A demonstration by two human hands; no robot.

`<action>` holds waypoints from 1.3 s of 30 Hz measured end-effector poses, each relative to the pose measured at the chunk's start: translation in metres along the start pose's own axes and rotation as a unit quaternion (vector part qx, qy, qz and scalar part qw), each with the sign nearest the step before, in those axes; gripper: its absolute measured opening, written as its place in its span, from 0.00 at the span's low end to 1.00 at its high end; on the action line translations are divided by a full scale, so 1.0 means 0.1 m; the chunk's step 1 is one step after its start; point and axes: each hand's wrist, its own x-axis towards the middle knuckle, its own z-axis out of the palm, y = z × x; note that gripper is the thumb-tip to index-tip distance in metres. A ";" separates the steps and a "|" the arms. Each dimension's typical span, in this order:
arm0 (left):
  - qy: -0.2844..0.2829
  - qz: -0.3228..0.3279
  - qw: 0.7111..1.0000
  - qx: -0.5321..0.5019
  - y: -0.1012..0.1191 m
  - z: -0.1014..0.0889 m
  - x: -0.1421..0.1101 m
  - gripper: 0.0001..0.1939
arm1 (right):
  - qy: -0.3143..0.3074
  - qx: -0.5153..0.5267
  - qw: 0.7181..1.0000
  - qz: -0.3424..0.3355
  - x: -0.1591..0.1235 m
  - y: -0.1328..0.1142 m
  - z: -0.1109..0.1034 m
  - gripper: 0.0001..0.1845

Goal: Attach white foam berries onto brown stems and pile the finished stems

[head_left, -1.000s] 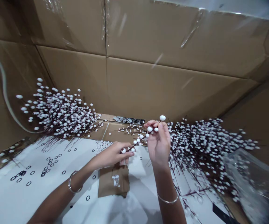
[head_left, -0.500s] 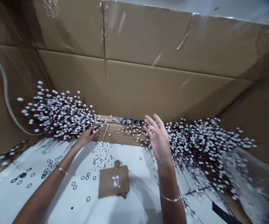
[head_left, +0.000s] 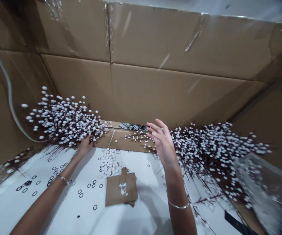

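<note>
Head camera, looking down on a white worktop point(head_left: 101, 225) in front of a tall brown cardboard wall point(head_left: 155, 91). The person's left hand point(head_left: 85, 146) reaches to the far edge of the worktop, left of the middle, its fingertips among the lower stems of a thick bundle of white-berried sprigs point(head_left: 67, 120) at the far left corner; whether the fingers grip a stem cannot be told. The right hand point(head_left: 164, 147) is raised toward the far edge, right of the middle, with nothing in it, fingers loosely spread and slightly curled. Each wrist wears a thin silvery bracelet point(head_left: 179, 207). Just beyond the right hand, a second, wider mass of berried sprigs point(head_left: 211, 143) fills the far right corner and trails down the right edge, beside a clear plastic bag point(head_left: 253, 182). Between the hands, near the far edge, lies a heap of loose white berries point(head_left: 110, 163); nearer the middle sits a flat cardboard piece point(head_left: 114, 192) with a white mark. Small black rings point(head_left: 27, 183) are scattered over the left half, some clustered toward the left edge. A pale cable point(head_left: 10, 93) hangs at far left.
</note>
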 end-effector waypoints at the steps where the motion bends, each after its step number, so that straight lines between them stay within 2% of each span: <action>1: 0.008 0.005 1.000 -0.003 0.00 0.02 -0.02 0.23 | -0.003 -0.009 1.000 -0.004 0.00 0.00 -0.01 0.30; 7: 0.043 0.052 0.997 -0.022 0.03 -0.01 -0.22 0.24 | -0.013 -0.044 0.998 -0.032 0.00 -0.02 -0.06 0.24; 13: 0.014 0.101 0.994 -0.035 0.19 -0.30 -0.42 0.18 | 0.020 -0.086 0.995 -0.054 0.04 0.01 -0.09 0.18; 16: -0.027 0.128 0.990 -0.047 0.46 -0.51 -0.52 0.18 | 0.025 -0.097 0.993 -0.063 0.09 0.09 -0.13 0.13; 20: -0.059 0.164 0.980 -0.091 1.20 -0.83 -0.70 0.17 | -0.026 -0.181 0.982 -0.043 0.21 0.32 -0.20 0.09; 22: -0.037 0.197 0.970 -0.135 1.62 -1.00 -0.82 0.14 | -0.058 -0.288 0.956 -0.019 0.28 0.48 -0.22 0.11; 23: -0.021 0.216 0.963 -0.158 1.80 -1.08 -0.88 0.13 | -0.073 -0.366 0.928 -0.002 0.30 0.58 -0.23 0.13; 24: -0.010 0.233 0.957 -0.174 1.96 -1.15 -0.94 0.11 | -0.089 -0.455 0.886 0.016 0.33 0.67 -0.24 0.15; 27: 0.014 0.270 0.940 -0.208 2.22 -1.32 -1.11 0.09 | -0.090 -0.550 0.829 0.047 0.37 0.95 -0.25 0.13; 29: 0.017 0.291 0.932 -0.214 2.24 -1.39 -1.18 0.08 | -0.087 -0.593 0.798 0.065 0.39 1.12 -0.24 0.13; 33: 0.025 0.318 0.924 -0.209 2.14 -1.53 -1.23 0.09 | -0.084 -0.656 0.743 0.098 0.46 1.34 -0.15 0.17; 36: 0.053 0.307 0.931 -0.191 2.02 -1.62 -1.21 0.09 | -0.077 -0.686 0.715 0.111 0.54 1.35 -0.12 0.18; 39: 0.071 0.274 0.941 -0.187 1.91 -1.67 -1.19 0.09 | -0.043 -0.717 0.684 0.132 0.63 1.20 -0.25 0.19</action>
